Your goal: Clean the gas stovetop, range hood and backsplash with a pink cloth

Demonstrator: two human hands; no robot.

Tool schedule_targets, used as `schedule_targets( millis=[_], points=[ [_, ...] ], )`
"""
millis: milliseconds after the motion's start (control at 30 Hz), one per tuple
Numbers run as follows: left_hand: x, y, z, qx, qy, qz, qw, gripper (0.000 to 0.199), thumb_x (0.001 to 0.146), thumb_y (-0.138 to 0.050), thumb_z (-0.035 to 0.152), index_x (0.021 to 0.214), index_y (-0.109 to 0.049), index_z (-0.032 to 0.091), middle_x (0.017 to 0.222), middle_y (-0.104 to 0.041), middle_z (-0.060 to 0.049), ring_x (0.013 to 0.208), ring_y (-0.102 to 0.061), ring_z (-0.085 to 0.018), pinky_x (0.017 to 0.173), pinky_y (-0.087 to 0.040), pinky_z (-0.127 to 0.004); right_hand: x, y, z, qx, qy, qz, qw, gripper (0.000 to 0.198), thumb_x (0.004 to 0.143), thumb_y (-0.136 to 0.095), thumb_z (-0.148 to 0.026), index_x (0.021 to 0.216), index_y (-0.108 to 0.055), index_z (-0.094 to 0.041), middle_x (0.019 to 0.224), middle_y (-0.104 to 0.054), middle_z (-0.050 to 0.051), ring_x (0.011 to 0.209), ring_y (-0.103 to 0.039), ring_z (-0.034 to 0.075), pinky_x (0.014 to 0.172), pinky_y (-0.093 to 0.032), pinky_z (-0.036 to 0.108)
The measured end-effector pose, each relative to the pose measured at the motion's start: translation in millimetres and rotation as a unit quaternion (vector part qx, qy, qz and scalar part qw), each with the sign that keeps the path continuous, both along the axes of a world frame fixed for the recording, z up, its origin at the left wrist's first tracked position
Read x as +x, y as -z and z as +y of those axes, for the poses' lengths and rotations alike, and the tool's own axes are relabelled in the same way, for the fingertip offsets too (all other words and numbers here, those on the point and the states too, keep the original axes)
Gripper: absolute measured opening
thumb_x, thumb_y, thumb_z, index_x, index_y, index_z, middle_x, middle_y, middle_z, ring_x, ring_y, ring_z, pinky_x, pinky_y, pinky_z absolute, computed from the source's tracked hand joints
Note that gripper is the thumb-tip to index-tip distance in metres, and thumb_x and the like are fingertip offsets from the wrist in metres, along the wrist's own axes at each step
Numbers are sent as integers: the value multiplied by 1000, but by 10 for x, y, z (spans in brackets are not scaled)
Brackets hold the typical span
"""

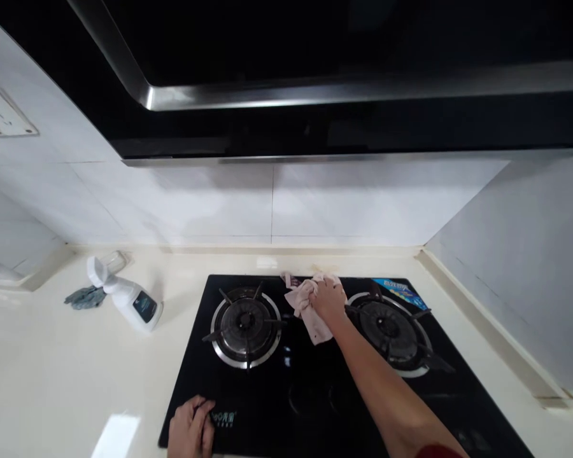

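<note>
My right hand (328, 300) is closed on a bunched pale pink cloth (315, 323) and presses it against the back of the black glass gas stove (310, 375), between the two burners. Part of the cloth hangs loose toward the front. My left hand (191, 427) rests on the stove's front left corner, beside the printed lettering. Its fingers are slightly bent and hold nothing. The left burner (246, 321) has its pan supports in place. My right forearm partly covers the right burner (386, 327).
A white spray bottle (131, 302) stands on the cream counter (42, 356) at left, with a dark grey-green cloth (84, 298) and a clear glass-like item (114, 261) close by. Overhead juts a black range hood (315, 130). A blue sticker (401, 292) marks the stove's back right corner.
</note>
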State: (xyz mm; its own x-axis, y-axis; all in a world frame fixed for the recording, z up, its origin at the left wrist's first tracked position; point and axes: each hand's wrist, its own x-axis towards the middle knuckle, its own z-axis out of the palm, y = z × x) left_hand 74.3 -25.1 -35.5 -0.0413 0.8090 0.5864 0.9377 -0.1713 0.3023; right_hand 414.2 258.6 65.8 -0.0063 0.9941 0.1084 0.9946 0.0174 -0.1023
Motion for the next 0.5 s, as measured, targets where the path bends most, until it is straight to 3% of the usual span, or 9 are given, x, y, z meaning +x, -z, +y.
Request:
schedule_targets(
  millis=[133, 267, 367, 500],
  points=[
    [42, -127, -15, -29, -6, 5, 1000, 24, 92, -49, 20, 102, -70, 24, 102, -67, -6, 92, -65, -22, 78, -54, -36, -10, 95, -382, -48, -136, -3, 990, 43, 90, -55, -34, 130, -56, -20, 146, -47, 12, 130, -42, 31, 105, -35, 43],
    [127, -203, -16, -28, -1, 2, 1000, 20, 93, -51, 24, 100, -70, 23, 101, -67, -6, 91, -63, -23, 78, -51, -37, 253, 174, -904, -120, -236, 25, 964, 39, 84, -62, -29, 122, -60, -24, 150, -44, 6, 138, -36, 28, 110, -31, 42],
    [379, -316, 23, -26, 79, -18, 996, 19, 92, -52, 19, 101, -68, 24, 101, -68, -5, 94, -63, -22, 79, -51, -35, 545, 180, -1169, -152, -268, 37, 951, 41, 79, -61, -17, 120, -63, -24, 152, -44, 5, 138, -36, 28, 114, -28, 44],
    [888, -467, 202, -62, 199, -40, 977, 28, 91, -50, 11, 113, -63, 23, 109, -66, -7, 102, -62, -21, 88, -52, -36, 791, 149, -1337, -156, -250, 29, 955, 53, 81, -53, -8, 131, -60, -24, 153, -45, 5, 140, -38, 25, 117, -26, 44]
  ],
)
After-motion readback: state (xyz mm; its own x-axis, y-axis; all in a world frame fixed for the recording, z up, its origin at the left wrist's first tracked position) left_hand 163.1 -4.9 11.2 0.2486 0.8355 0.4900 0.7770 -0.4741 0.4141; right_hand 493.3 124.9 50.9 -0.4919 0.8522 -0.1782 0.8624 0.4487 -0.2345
